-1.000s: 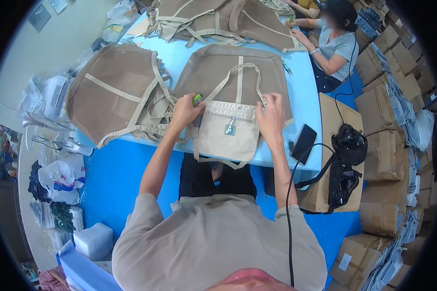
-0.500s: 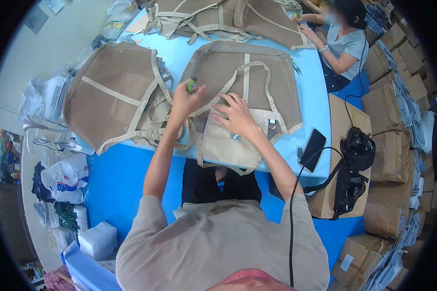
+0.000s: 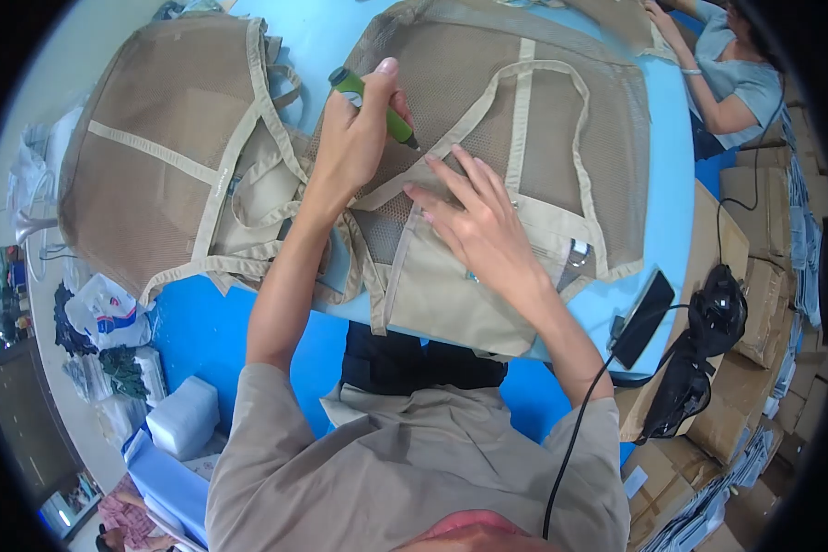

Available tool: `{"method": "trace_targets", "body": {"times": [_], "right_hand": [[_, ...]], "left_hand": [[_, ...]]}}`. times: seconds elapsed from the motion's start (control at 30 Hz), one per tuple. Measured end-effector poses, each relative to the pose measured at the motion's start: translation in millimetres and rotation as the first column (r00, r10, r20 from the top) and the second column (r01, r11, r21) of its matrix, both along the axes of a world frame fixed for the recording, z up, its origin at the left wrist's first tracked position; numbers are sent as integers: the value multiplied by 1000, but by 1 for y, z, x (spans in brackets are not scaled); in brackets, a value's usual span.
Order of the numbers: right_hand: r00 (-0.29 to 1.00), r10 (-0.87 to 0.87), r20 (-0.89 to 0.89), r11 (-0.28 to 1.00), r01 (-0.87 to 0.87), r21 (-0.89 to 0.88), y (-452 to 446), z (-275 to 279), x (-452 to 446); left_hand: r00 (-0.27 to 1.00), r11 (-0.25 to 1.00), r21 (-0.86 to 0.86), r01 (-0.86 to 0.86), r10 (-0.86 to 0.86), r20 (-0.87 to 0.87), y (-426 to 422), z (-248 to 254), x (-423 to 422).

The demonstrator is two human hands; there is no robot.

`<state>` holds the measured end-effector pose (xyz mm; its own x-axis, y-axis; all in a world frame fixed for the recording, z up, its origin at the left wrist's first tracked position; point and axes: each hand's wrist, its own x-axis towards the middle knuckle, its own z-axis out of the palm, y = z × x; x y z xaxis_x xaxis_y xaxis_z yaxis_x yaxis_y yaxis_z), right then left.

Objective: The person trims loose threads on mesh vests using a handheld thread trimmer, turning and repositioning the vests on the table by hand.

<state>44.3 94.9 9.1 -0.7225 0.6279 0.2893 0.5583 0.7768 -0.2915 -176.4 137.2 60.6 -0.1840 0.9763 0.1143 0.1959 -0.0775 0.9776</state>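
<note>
My left hand (image 3: 354,138) is closed around a green tool (image 3: 398,127), thick like a marker, with a dark pointed tip angled down to the right. That tip is close to a beige binding strap (image 3: 465,120) on a brown mesh piece (image 3: 575,92) with a beige cloth pocket panel (image 3: 451,285). My right hand (image 3: 483,221) lies open on the piece, fingers spread near the strap and palm over the pocket's upper part. It hides some of the cloth under it. A small metal ring (image 3: 578,256) shows at the pocket's right corner.
Another mesh piece (image 3: 156,120) lies left on the blue table (image 3: 669,184). A phone (image 3: 644,317) with a black cable rests at the right edge, near black goggle-like gear (image 3: 718,308). Cardboard boxes (image 3: 764,193) stand right. A co-worker (image 3: 731,92) sits at the far right.
The view has come closer to the table. My left hand has turned, so the green tool's dark tip now points down toward the strap. My right hand stays spread on the cloth.
</note>
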Motion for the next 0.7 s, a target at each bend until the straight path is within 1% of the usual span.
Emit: {"method": "trace_targets", "body": {"times": [0.03,0.07,0.13,0.27,0.33,0.4,0.47,0.5,0.57,0.7], "right_hand": [[999,-3,40,1000,3,13,-6,1,0],[999,4,41,1000,-4,2,-9,3,-1],[999,-31,34,999,31,-22,-14,8,-1],[994,-98,43,994,100,-49,-19,14,-3],[992,-107,63,993,109,-41,-19,15,-2],[993,-99,59,994,102,-46,-18,15,-2],[994,-93,51,994,96,-58,-18,15,-1],[994,-95,53,993,98,-67,-17,15,0],[994,-100,50,992,104,-77,-18,15,0],[994,-96,57,993,100,-65,-17,13,0]], "left_hand": [[999,999,48,-12,14,-38,-1,-1,0],[999,999,37,-19,20,-38,-3,0,-1],[990,1000,-14,22,-23,-138,-5,3,-2],[991,999,-3,35,-35,-130,-2,-5,3],[973,989,-47,143,-149,-177,-3,-11,2],[970,990,-44,136,-142,-199,-2,-12,3],[947,996,1,84,-80,-312,-1,-14,3],[946,996,-2,85,-81,-313,-1,-15,4],[927,999,14,37,-29,-374,0,-15,5],[936,998,27,57,-44,-350,3,-20,5]]}}
